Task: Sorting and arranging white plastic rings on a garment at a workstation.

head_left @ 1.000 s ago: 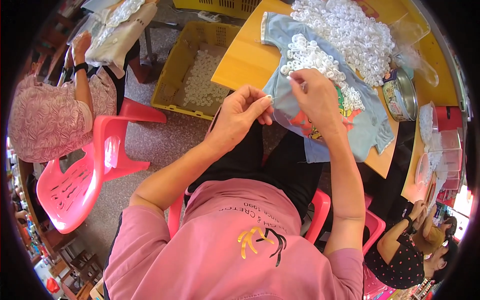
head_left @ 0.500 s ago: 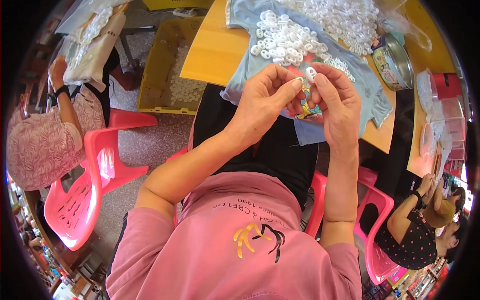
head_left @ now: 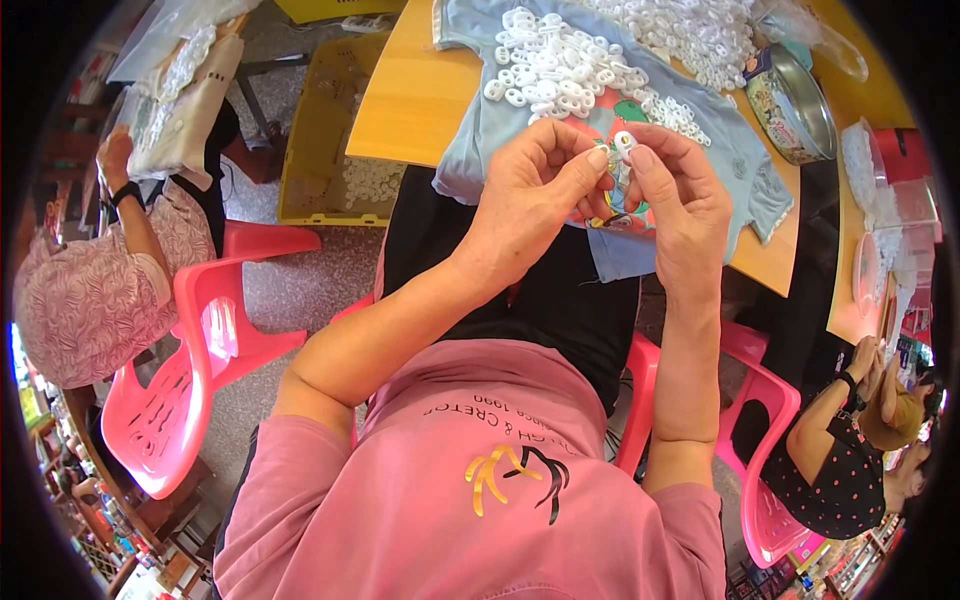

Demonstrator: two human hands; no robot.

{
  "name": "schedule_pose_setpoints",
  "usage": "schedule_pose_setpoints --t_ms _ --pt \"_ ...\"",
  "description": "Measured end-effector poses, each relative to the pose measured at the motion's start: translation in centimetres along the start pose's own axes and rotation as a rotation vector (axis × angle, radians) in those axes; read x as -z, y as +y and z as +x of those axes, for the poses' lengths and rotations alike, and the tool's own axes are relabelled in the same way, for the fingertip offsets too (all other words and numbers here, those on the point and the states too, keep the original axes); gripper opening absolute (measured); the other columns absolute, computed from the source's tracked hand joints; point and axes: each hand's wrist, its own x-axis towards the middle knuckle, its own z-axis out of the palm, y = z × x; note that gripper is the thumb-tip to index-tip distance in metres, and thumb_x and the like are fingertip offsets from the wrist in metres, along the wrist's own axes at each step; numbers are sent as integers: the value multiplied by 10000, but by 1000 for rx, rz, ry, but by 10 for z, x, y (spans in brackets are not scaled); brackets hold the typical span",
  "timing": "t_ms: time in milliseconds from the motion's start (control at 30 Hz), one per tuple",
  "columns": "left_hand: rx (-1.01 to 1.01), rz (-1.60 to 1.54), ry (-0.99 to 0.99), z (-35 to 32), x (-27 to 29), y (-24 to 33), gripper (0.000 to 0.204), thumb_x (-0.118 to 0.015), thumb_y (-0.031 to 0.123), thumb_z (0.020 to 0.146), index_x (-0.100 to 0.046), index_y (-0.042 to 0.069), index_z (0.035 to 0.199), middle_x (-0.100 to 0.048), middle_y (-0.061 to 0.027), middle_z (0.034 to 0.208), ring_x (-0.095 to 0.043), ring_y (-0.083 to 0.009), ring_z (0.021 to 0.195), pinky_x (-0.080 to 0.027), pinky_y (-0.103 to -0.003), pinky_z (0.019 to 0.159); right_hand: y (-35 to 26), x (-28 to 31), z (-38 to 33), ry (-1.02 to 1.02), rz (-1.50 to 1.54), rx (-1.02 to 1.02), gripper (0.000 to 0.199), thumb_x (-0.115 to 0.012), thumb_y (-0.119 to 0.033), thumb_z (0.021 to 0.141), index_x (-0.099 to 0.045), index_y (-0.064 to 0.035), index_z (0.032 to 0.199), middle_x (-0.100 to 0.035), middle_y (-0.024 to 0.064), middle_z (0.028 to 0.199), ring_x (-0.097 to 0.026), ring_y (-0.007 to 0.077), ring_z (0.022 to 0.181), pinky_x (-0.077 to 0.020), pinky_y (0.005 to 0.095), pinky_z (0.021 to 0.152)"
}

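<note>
A white oval piece (head_left: 624, 140) with holes through it was found above the center of the frame, in the right hand (head_left: 682, 205), which gripped it between thumb and forefinger. The left hand (head_left: 528, 205) stood just beside, thumb and forefinger pinched together; what lay between them could not be told. Behind both hands, a heap of similar white pieces (head_left: 560, 65) rested on a light blue shirt (head_left: 752, 175) spread over a wooden table (head_left: 395, 100) at upper center. A larger white pile (head_left: 690, 35) lay beyond it at the upper edge, with a round metal tin (head_left: 805, 115) at upper right. A yellow crate (head_left: 300, 175) containing white pieces stood at upper left. A pink chair (head_left: 165, 400) and a seated co-worker (head_left: 85, 310) in patterned clothing occupied the left side.
</note>
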Motion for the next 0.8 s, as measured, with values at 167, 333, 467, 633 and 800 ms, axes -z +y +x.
schedule_pose_setpoints --t_ms 167,333,467,633,800 --pt "5 -20 8 1 -5 1 187 -605 167 940 -561 -9 989 -646 -86 830 -625 -134 671 -527 -264 644 2 -7 -5 50 -49 82 214 -618 -72 919 -629 22 1111 -641 37 927 -553 61 715 -448 193 616" --pt "15 -50 9 2 -4 -5 170 -607 153 940 -573 -11 974 -651 -84 810 -624 -136 662 -522 -257 631 15 -12 -13 97 -15 108 213 -604 -67 930 -626 16 1125 -636 25 923 -586 70 772 -475 199 661" --pt "-12 -94 15 1 -1 -13 166 -615 148 936 -585 -10 976 -652 -70 824 -620 -125 690 -519 -252 634 19 -14 -17 104 35 70 223 -601 -68 934 -614 15 1140 -635 28 933 -600 78 788 -492 210 701" --pt "-150 36 -47 1 -1 -9 202 -604 159 945 -583 -4 1062 -630 -56 923 -577 -71 769 -481 -221 659 13 -8 -14 45 305 -30 292 -589 -80 940 -553 9 1215 -639 58 998 -613 102 845 -501 238 741" --pt "-393 183 -172 -5 5 1 331 -507 280 995 -587 17 1179 -568 -61 1157 -544 -91 953 -458 -251 801 -5 -19 -17 -41 530 -168 455 -590 -51 929 -412 -17 1346 -634 72 987 -596 107 804 -497 245 697"
